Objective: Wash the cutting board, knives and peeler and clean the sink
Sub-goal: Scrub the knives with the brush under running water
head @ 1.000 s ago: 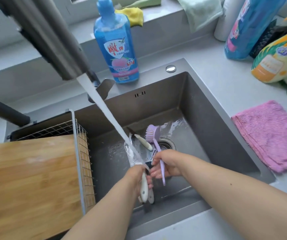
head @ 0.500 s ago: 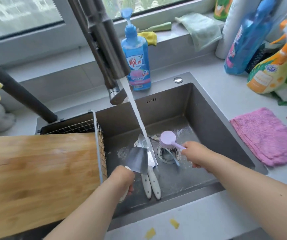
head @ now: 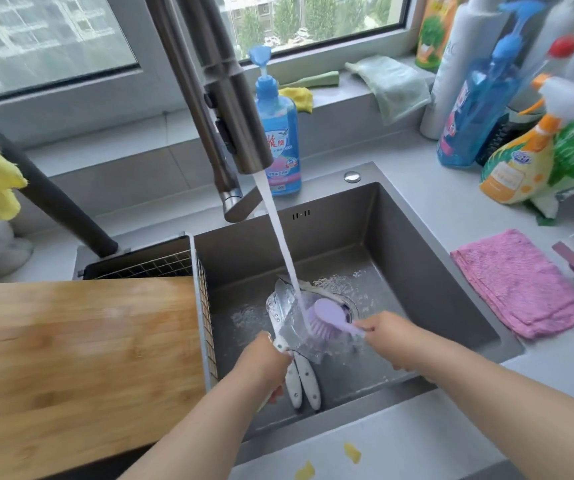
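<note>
Nearest, on the front strip of grey counter (head: 417, 441), two small yellow scraps (head: 352, 452) lie unwiped; peel, by the look of them, though that is a guess.

Left of the basin, the large bamboo cutting board (head: 81, 368) lies flat across a wire rack (head: 206, 306), out of the water. Whether it is washed cannot be told from its surface.

In the steel sink (head: 417, 271), the left hand (head: 264, 362) has its fingers wrapped round the white handle of a broad-bladed knife (head: 287, 329), blade held up into the stream. The right hand (head: 387, 332) has its fingers closed on the stem of a lilac dish brush (head: 323, 320), bristles against the blade. This knife is mid-scrub.

Just under the left hand, two more white-handled utensils (head: 304, 379) rest on the sink floor, handles toward the person, blades running toward the drain. They sit in the splash zone; judged still waiting for their turn. Which of them is the peeler I cannot tell.

Water runs from the tall steel tap (head: 223, 109) and pools around the drain (head: 347, 306).

Farther back, a blue pump bottle of dish soap (head: 278, 133) stands behind the basin; a pink cloth (head: 520, 282) lies folded on the right counter.

Judgement: early to middle. One knife is in hand; the other utensils, possibly the board, and the sink itself remain.
</note>
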Demonstrator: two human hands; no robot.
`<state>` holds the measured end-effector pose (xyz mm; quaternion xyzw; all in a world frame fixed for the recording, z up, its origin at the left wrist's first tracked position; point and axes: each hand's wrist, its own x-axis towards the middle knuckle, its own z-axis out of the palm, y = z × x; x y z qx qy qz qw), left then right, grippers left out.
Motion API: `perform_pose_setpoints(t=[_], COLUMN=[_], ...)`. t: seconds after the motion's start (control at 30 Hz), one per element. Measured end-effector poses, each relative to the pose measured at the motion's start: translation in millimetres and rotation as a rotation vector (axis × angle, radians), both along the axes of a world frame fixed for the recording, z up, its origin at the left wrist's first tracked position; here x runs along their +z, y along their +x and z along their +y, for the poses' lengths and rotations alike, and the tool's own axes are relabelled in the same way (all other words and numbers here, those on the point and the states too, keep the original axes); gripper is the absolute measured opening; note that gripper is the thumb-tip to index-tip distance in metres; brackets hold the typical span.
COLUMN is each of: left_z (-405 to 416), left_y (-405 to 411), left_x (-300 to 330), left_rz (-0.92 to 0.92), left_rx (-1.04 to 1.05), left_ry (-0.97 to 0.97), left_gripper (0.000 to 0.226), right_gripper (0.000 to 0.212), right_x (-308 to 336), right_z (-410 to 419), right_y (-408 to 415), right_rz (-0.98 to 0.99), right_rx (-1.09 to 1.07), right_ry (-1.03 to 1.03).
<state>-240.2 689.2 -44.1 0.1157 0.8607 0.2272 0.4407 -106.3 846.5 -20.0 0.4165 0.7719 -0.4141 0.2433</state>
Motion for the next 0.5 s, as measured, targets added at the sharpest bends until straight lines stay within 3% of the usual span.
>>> perform_pose_setpoints(t=[0.1, 0.23, 0.37, 0.5], left_z=[4, 7, 10, 14], left_y=[-3, 1, 0, 0], left_x=[2, 11, 11, 10], left_rz=[-0.014, -0.044, -0.084, -0.095], left_rx=[0.015, -0.021, -0.008, -0.006], left_ry=[-0.022, 0.02, 0.019, 0.034], left_gripper=[0.021, 0.013, 0.016, 0.011], right_gripper=[0.044, 0.048, 0.047, 0.042], right_x=[7, -9, 9, 1], right_z=[-17, 10, -1, 20], right_y=[0, -21, -21, -32], right_rz=[0.086, -0.077, -0.014, -0.083], right_rx=[0.032, 0.03, 0.122, 0.181], right_ry=[-0.076, 0.069, 0.013, 0.171])
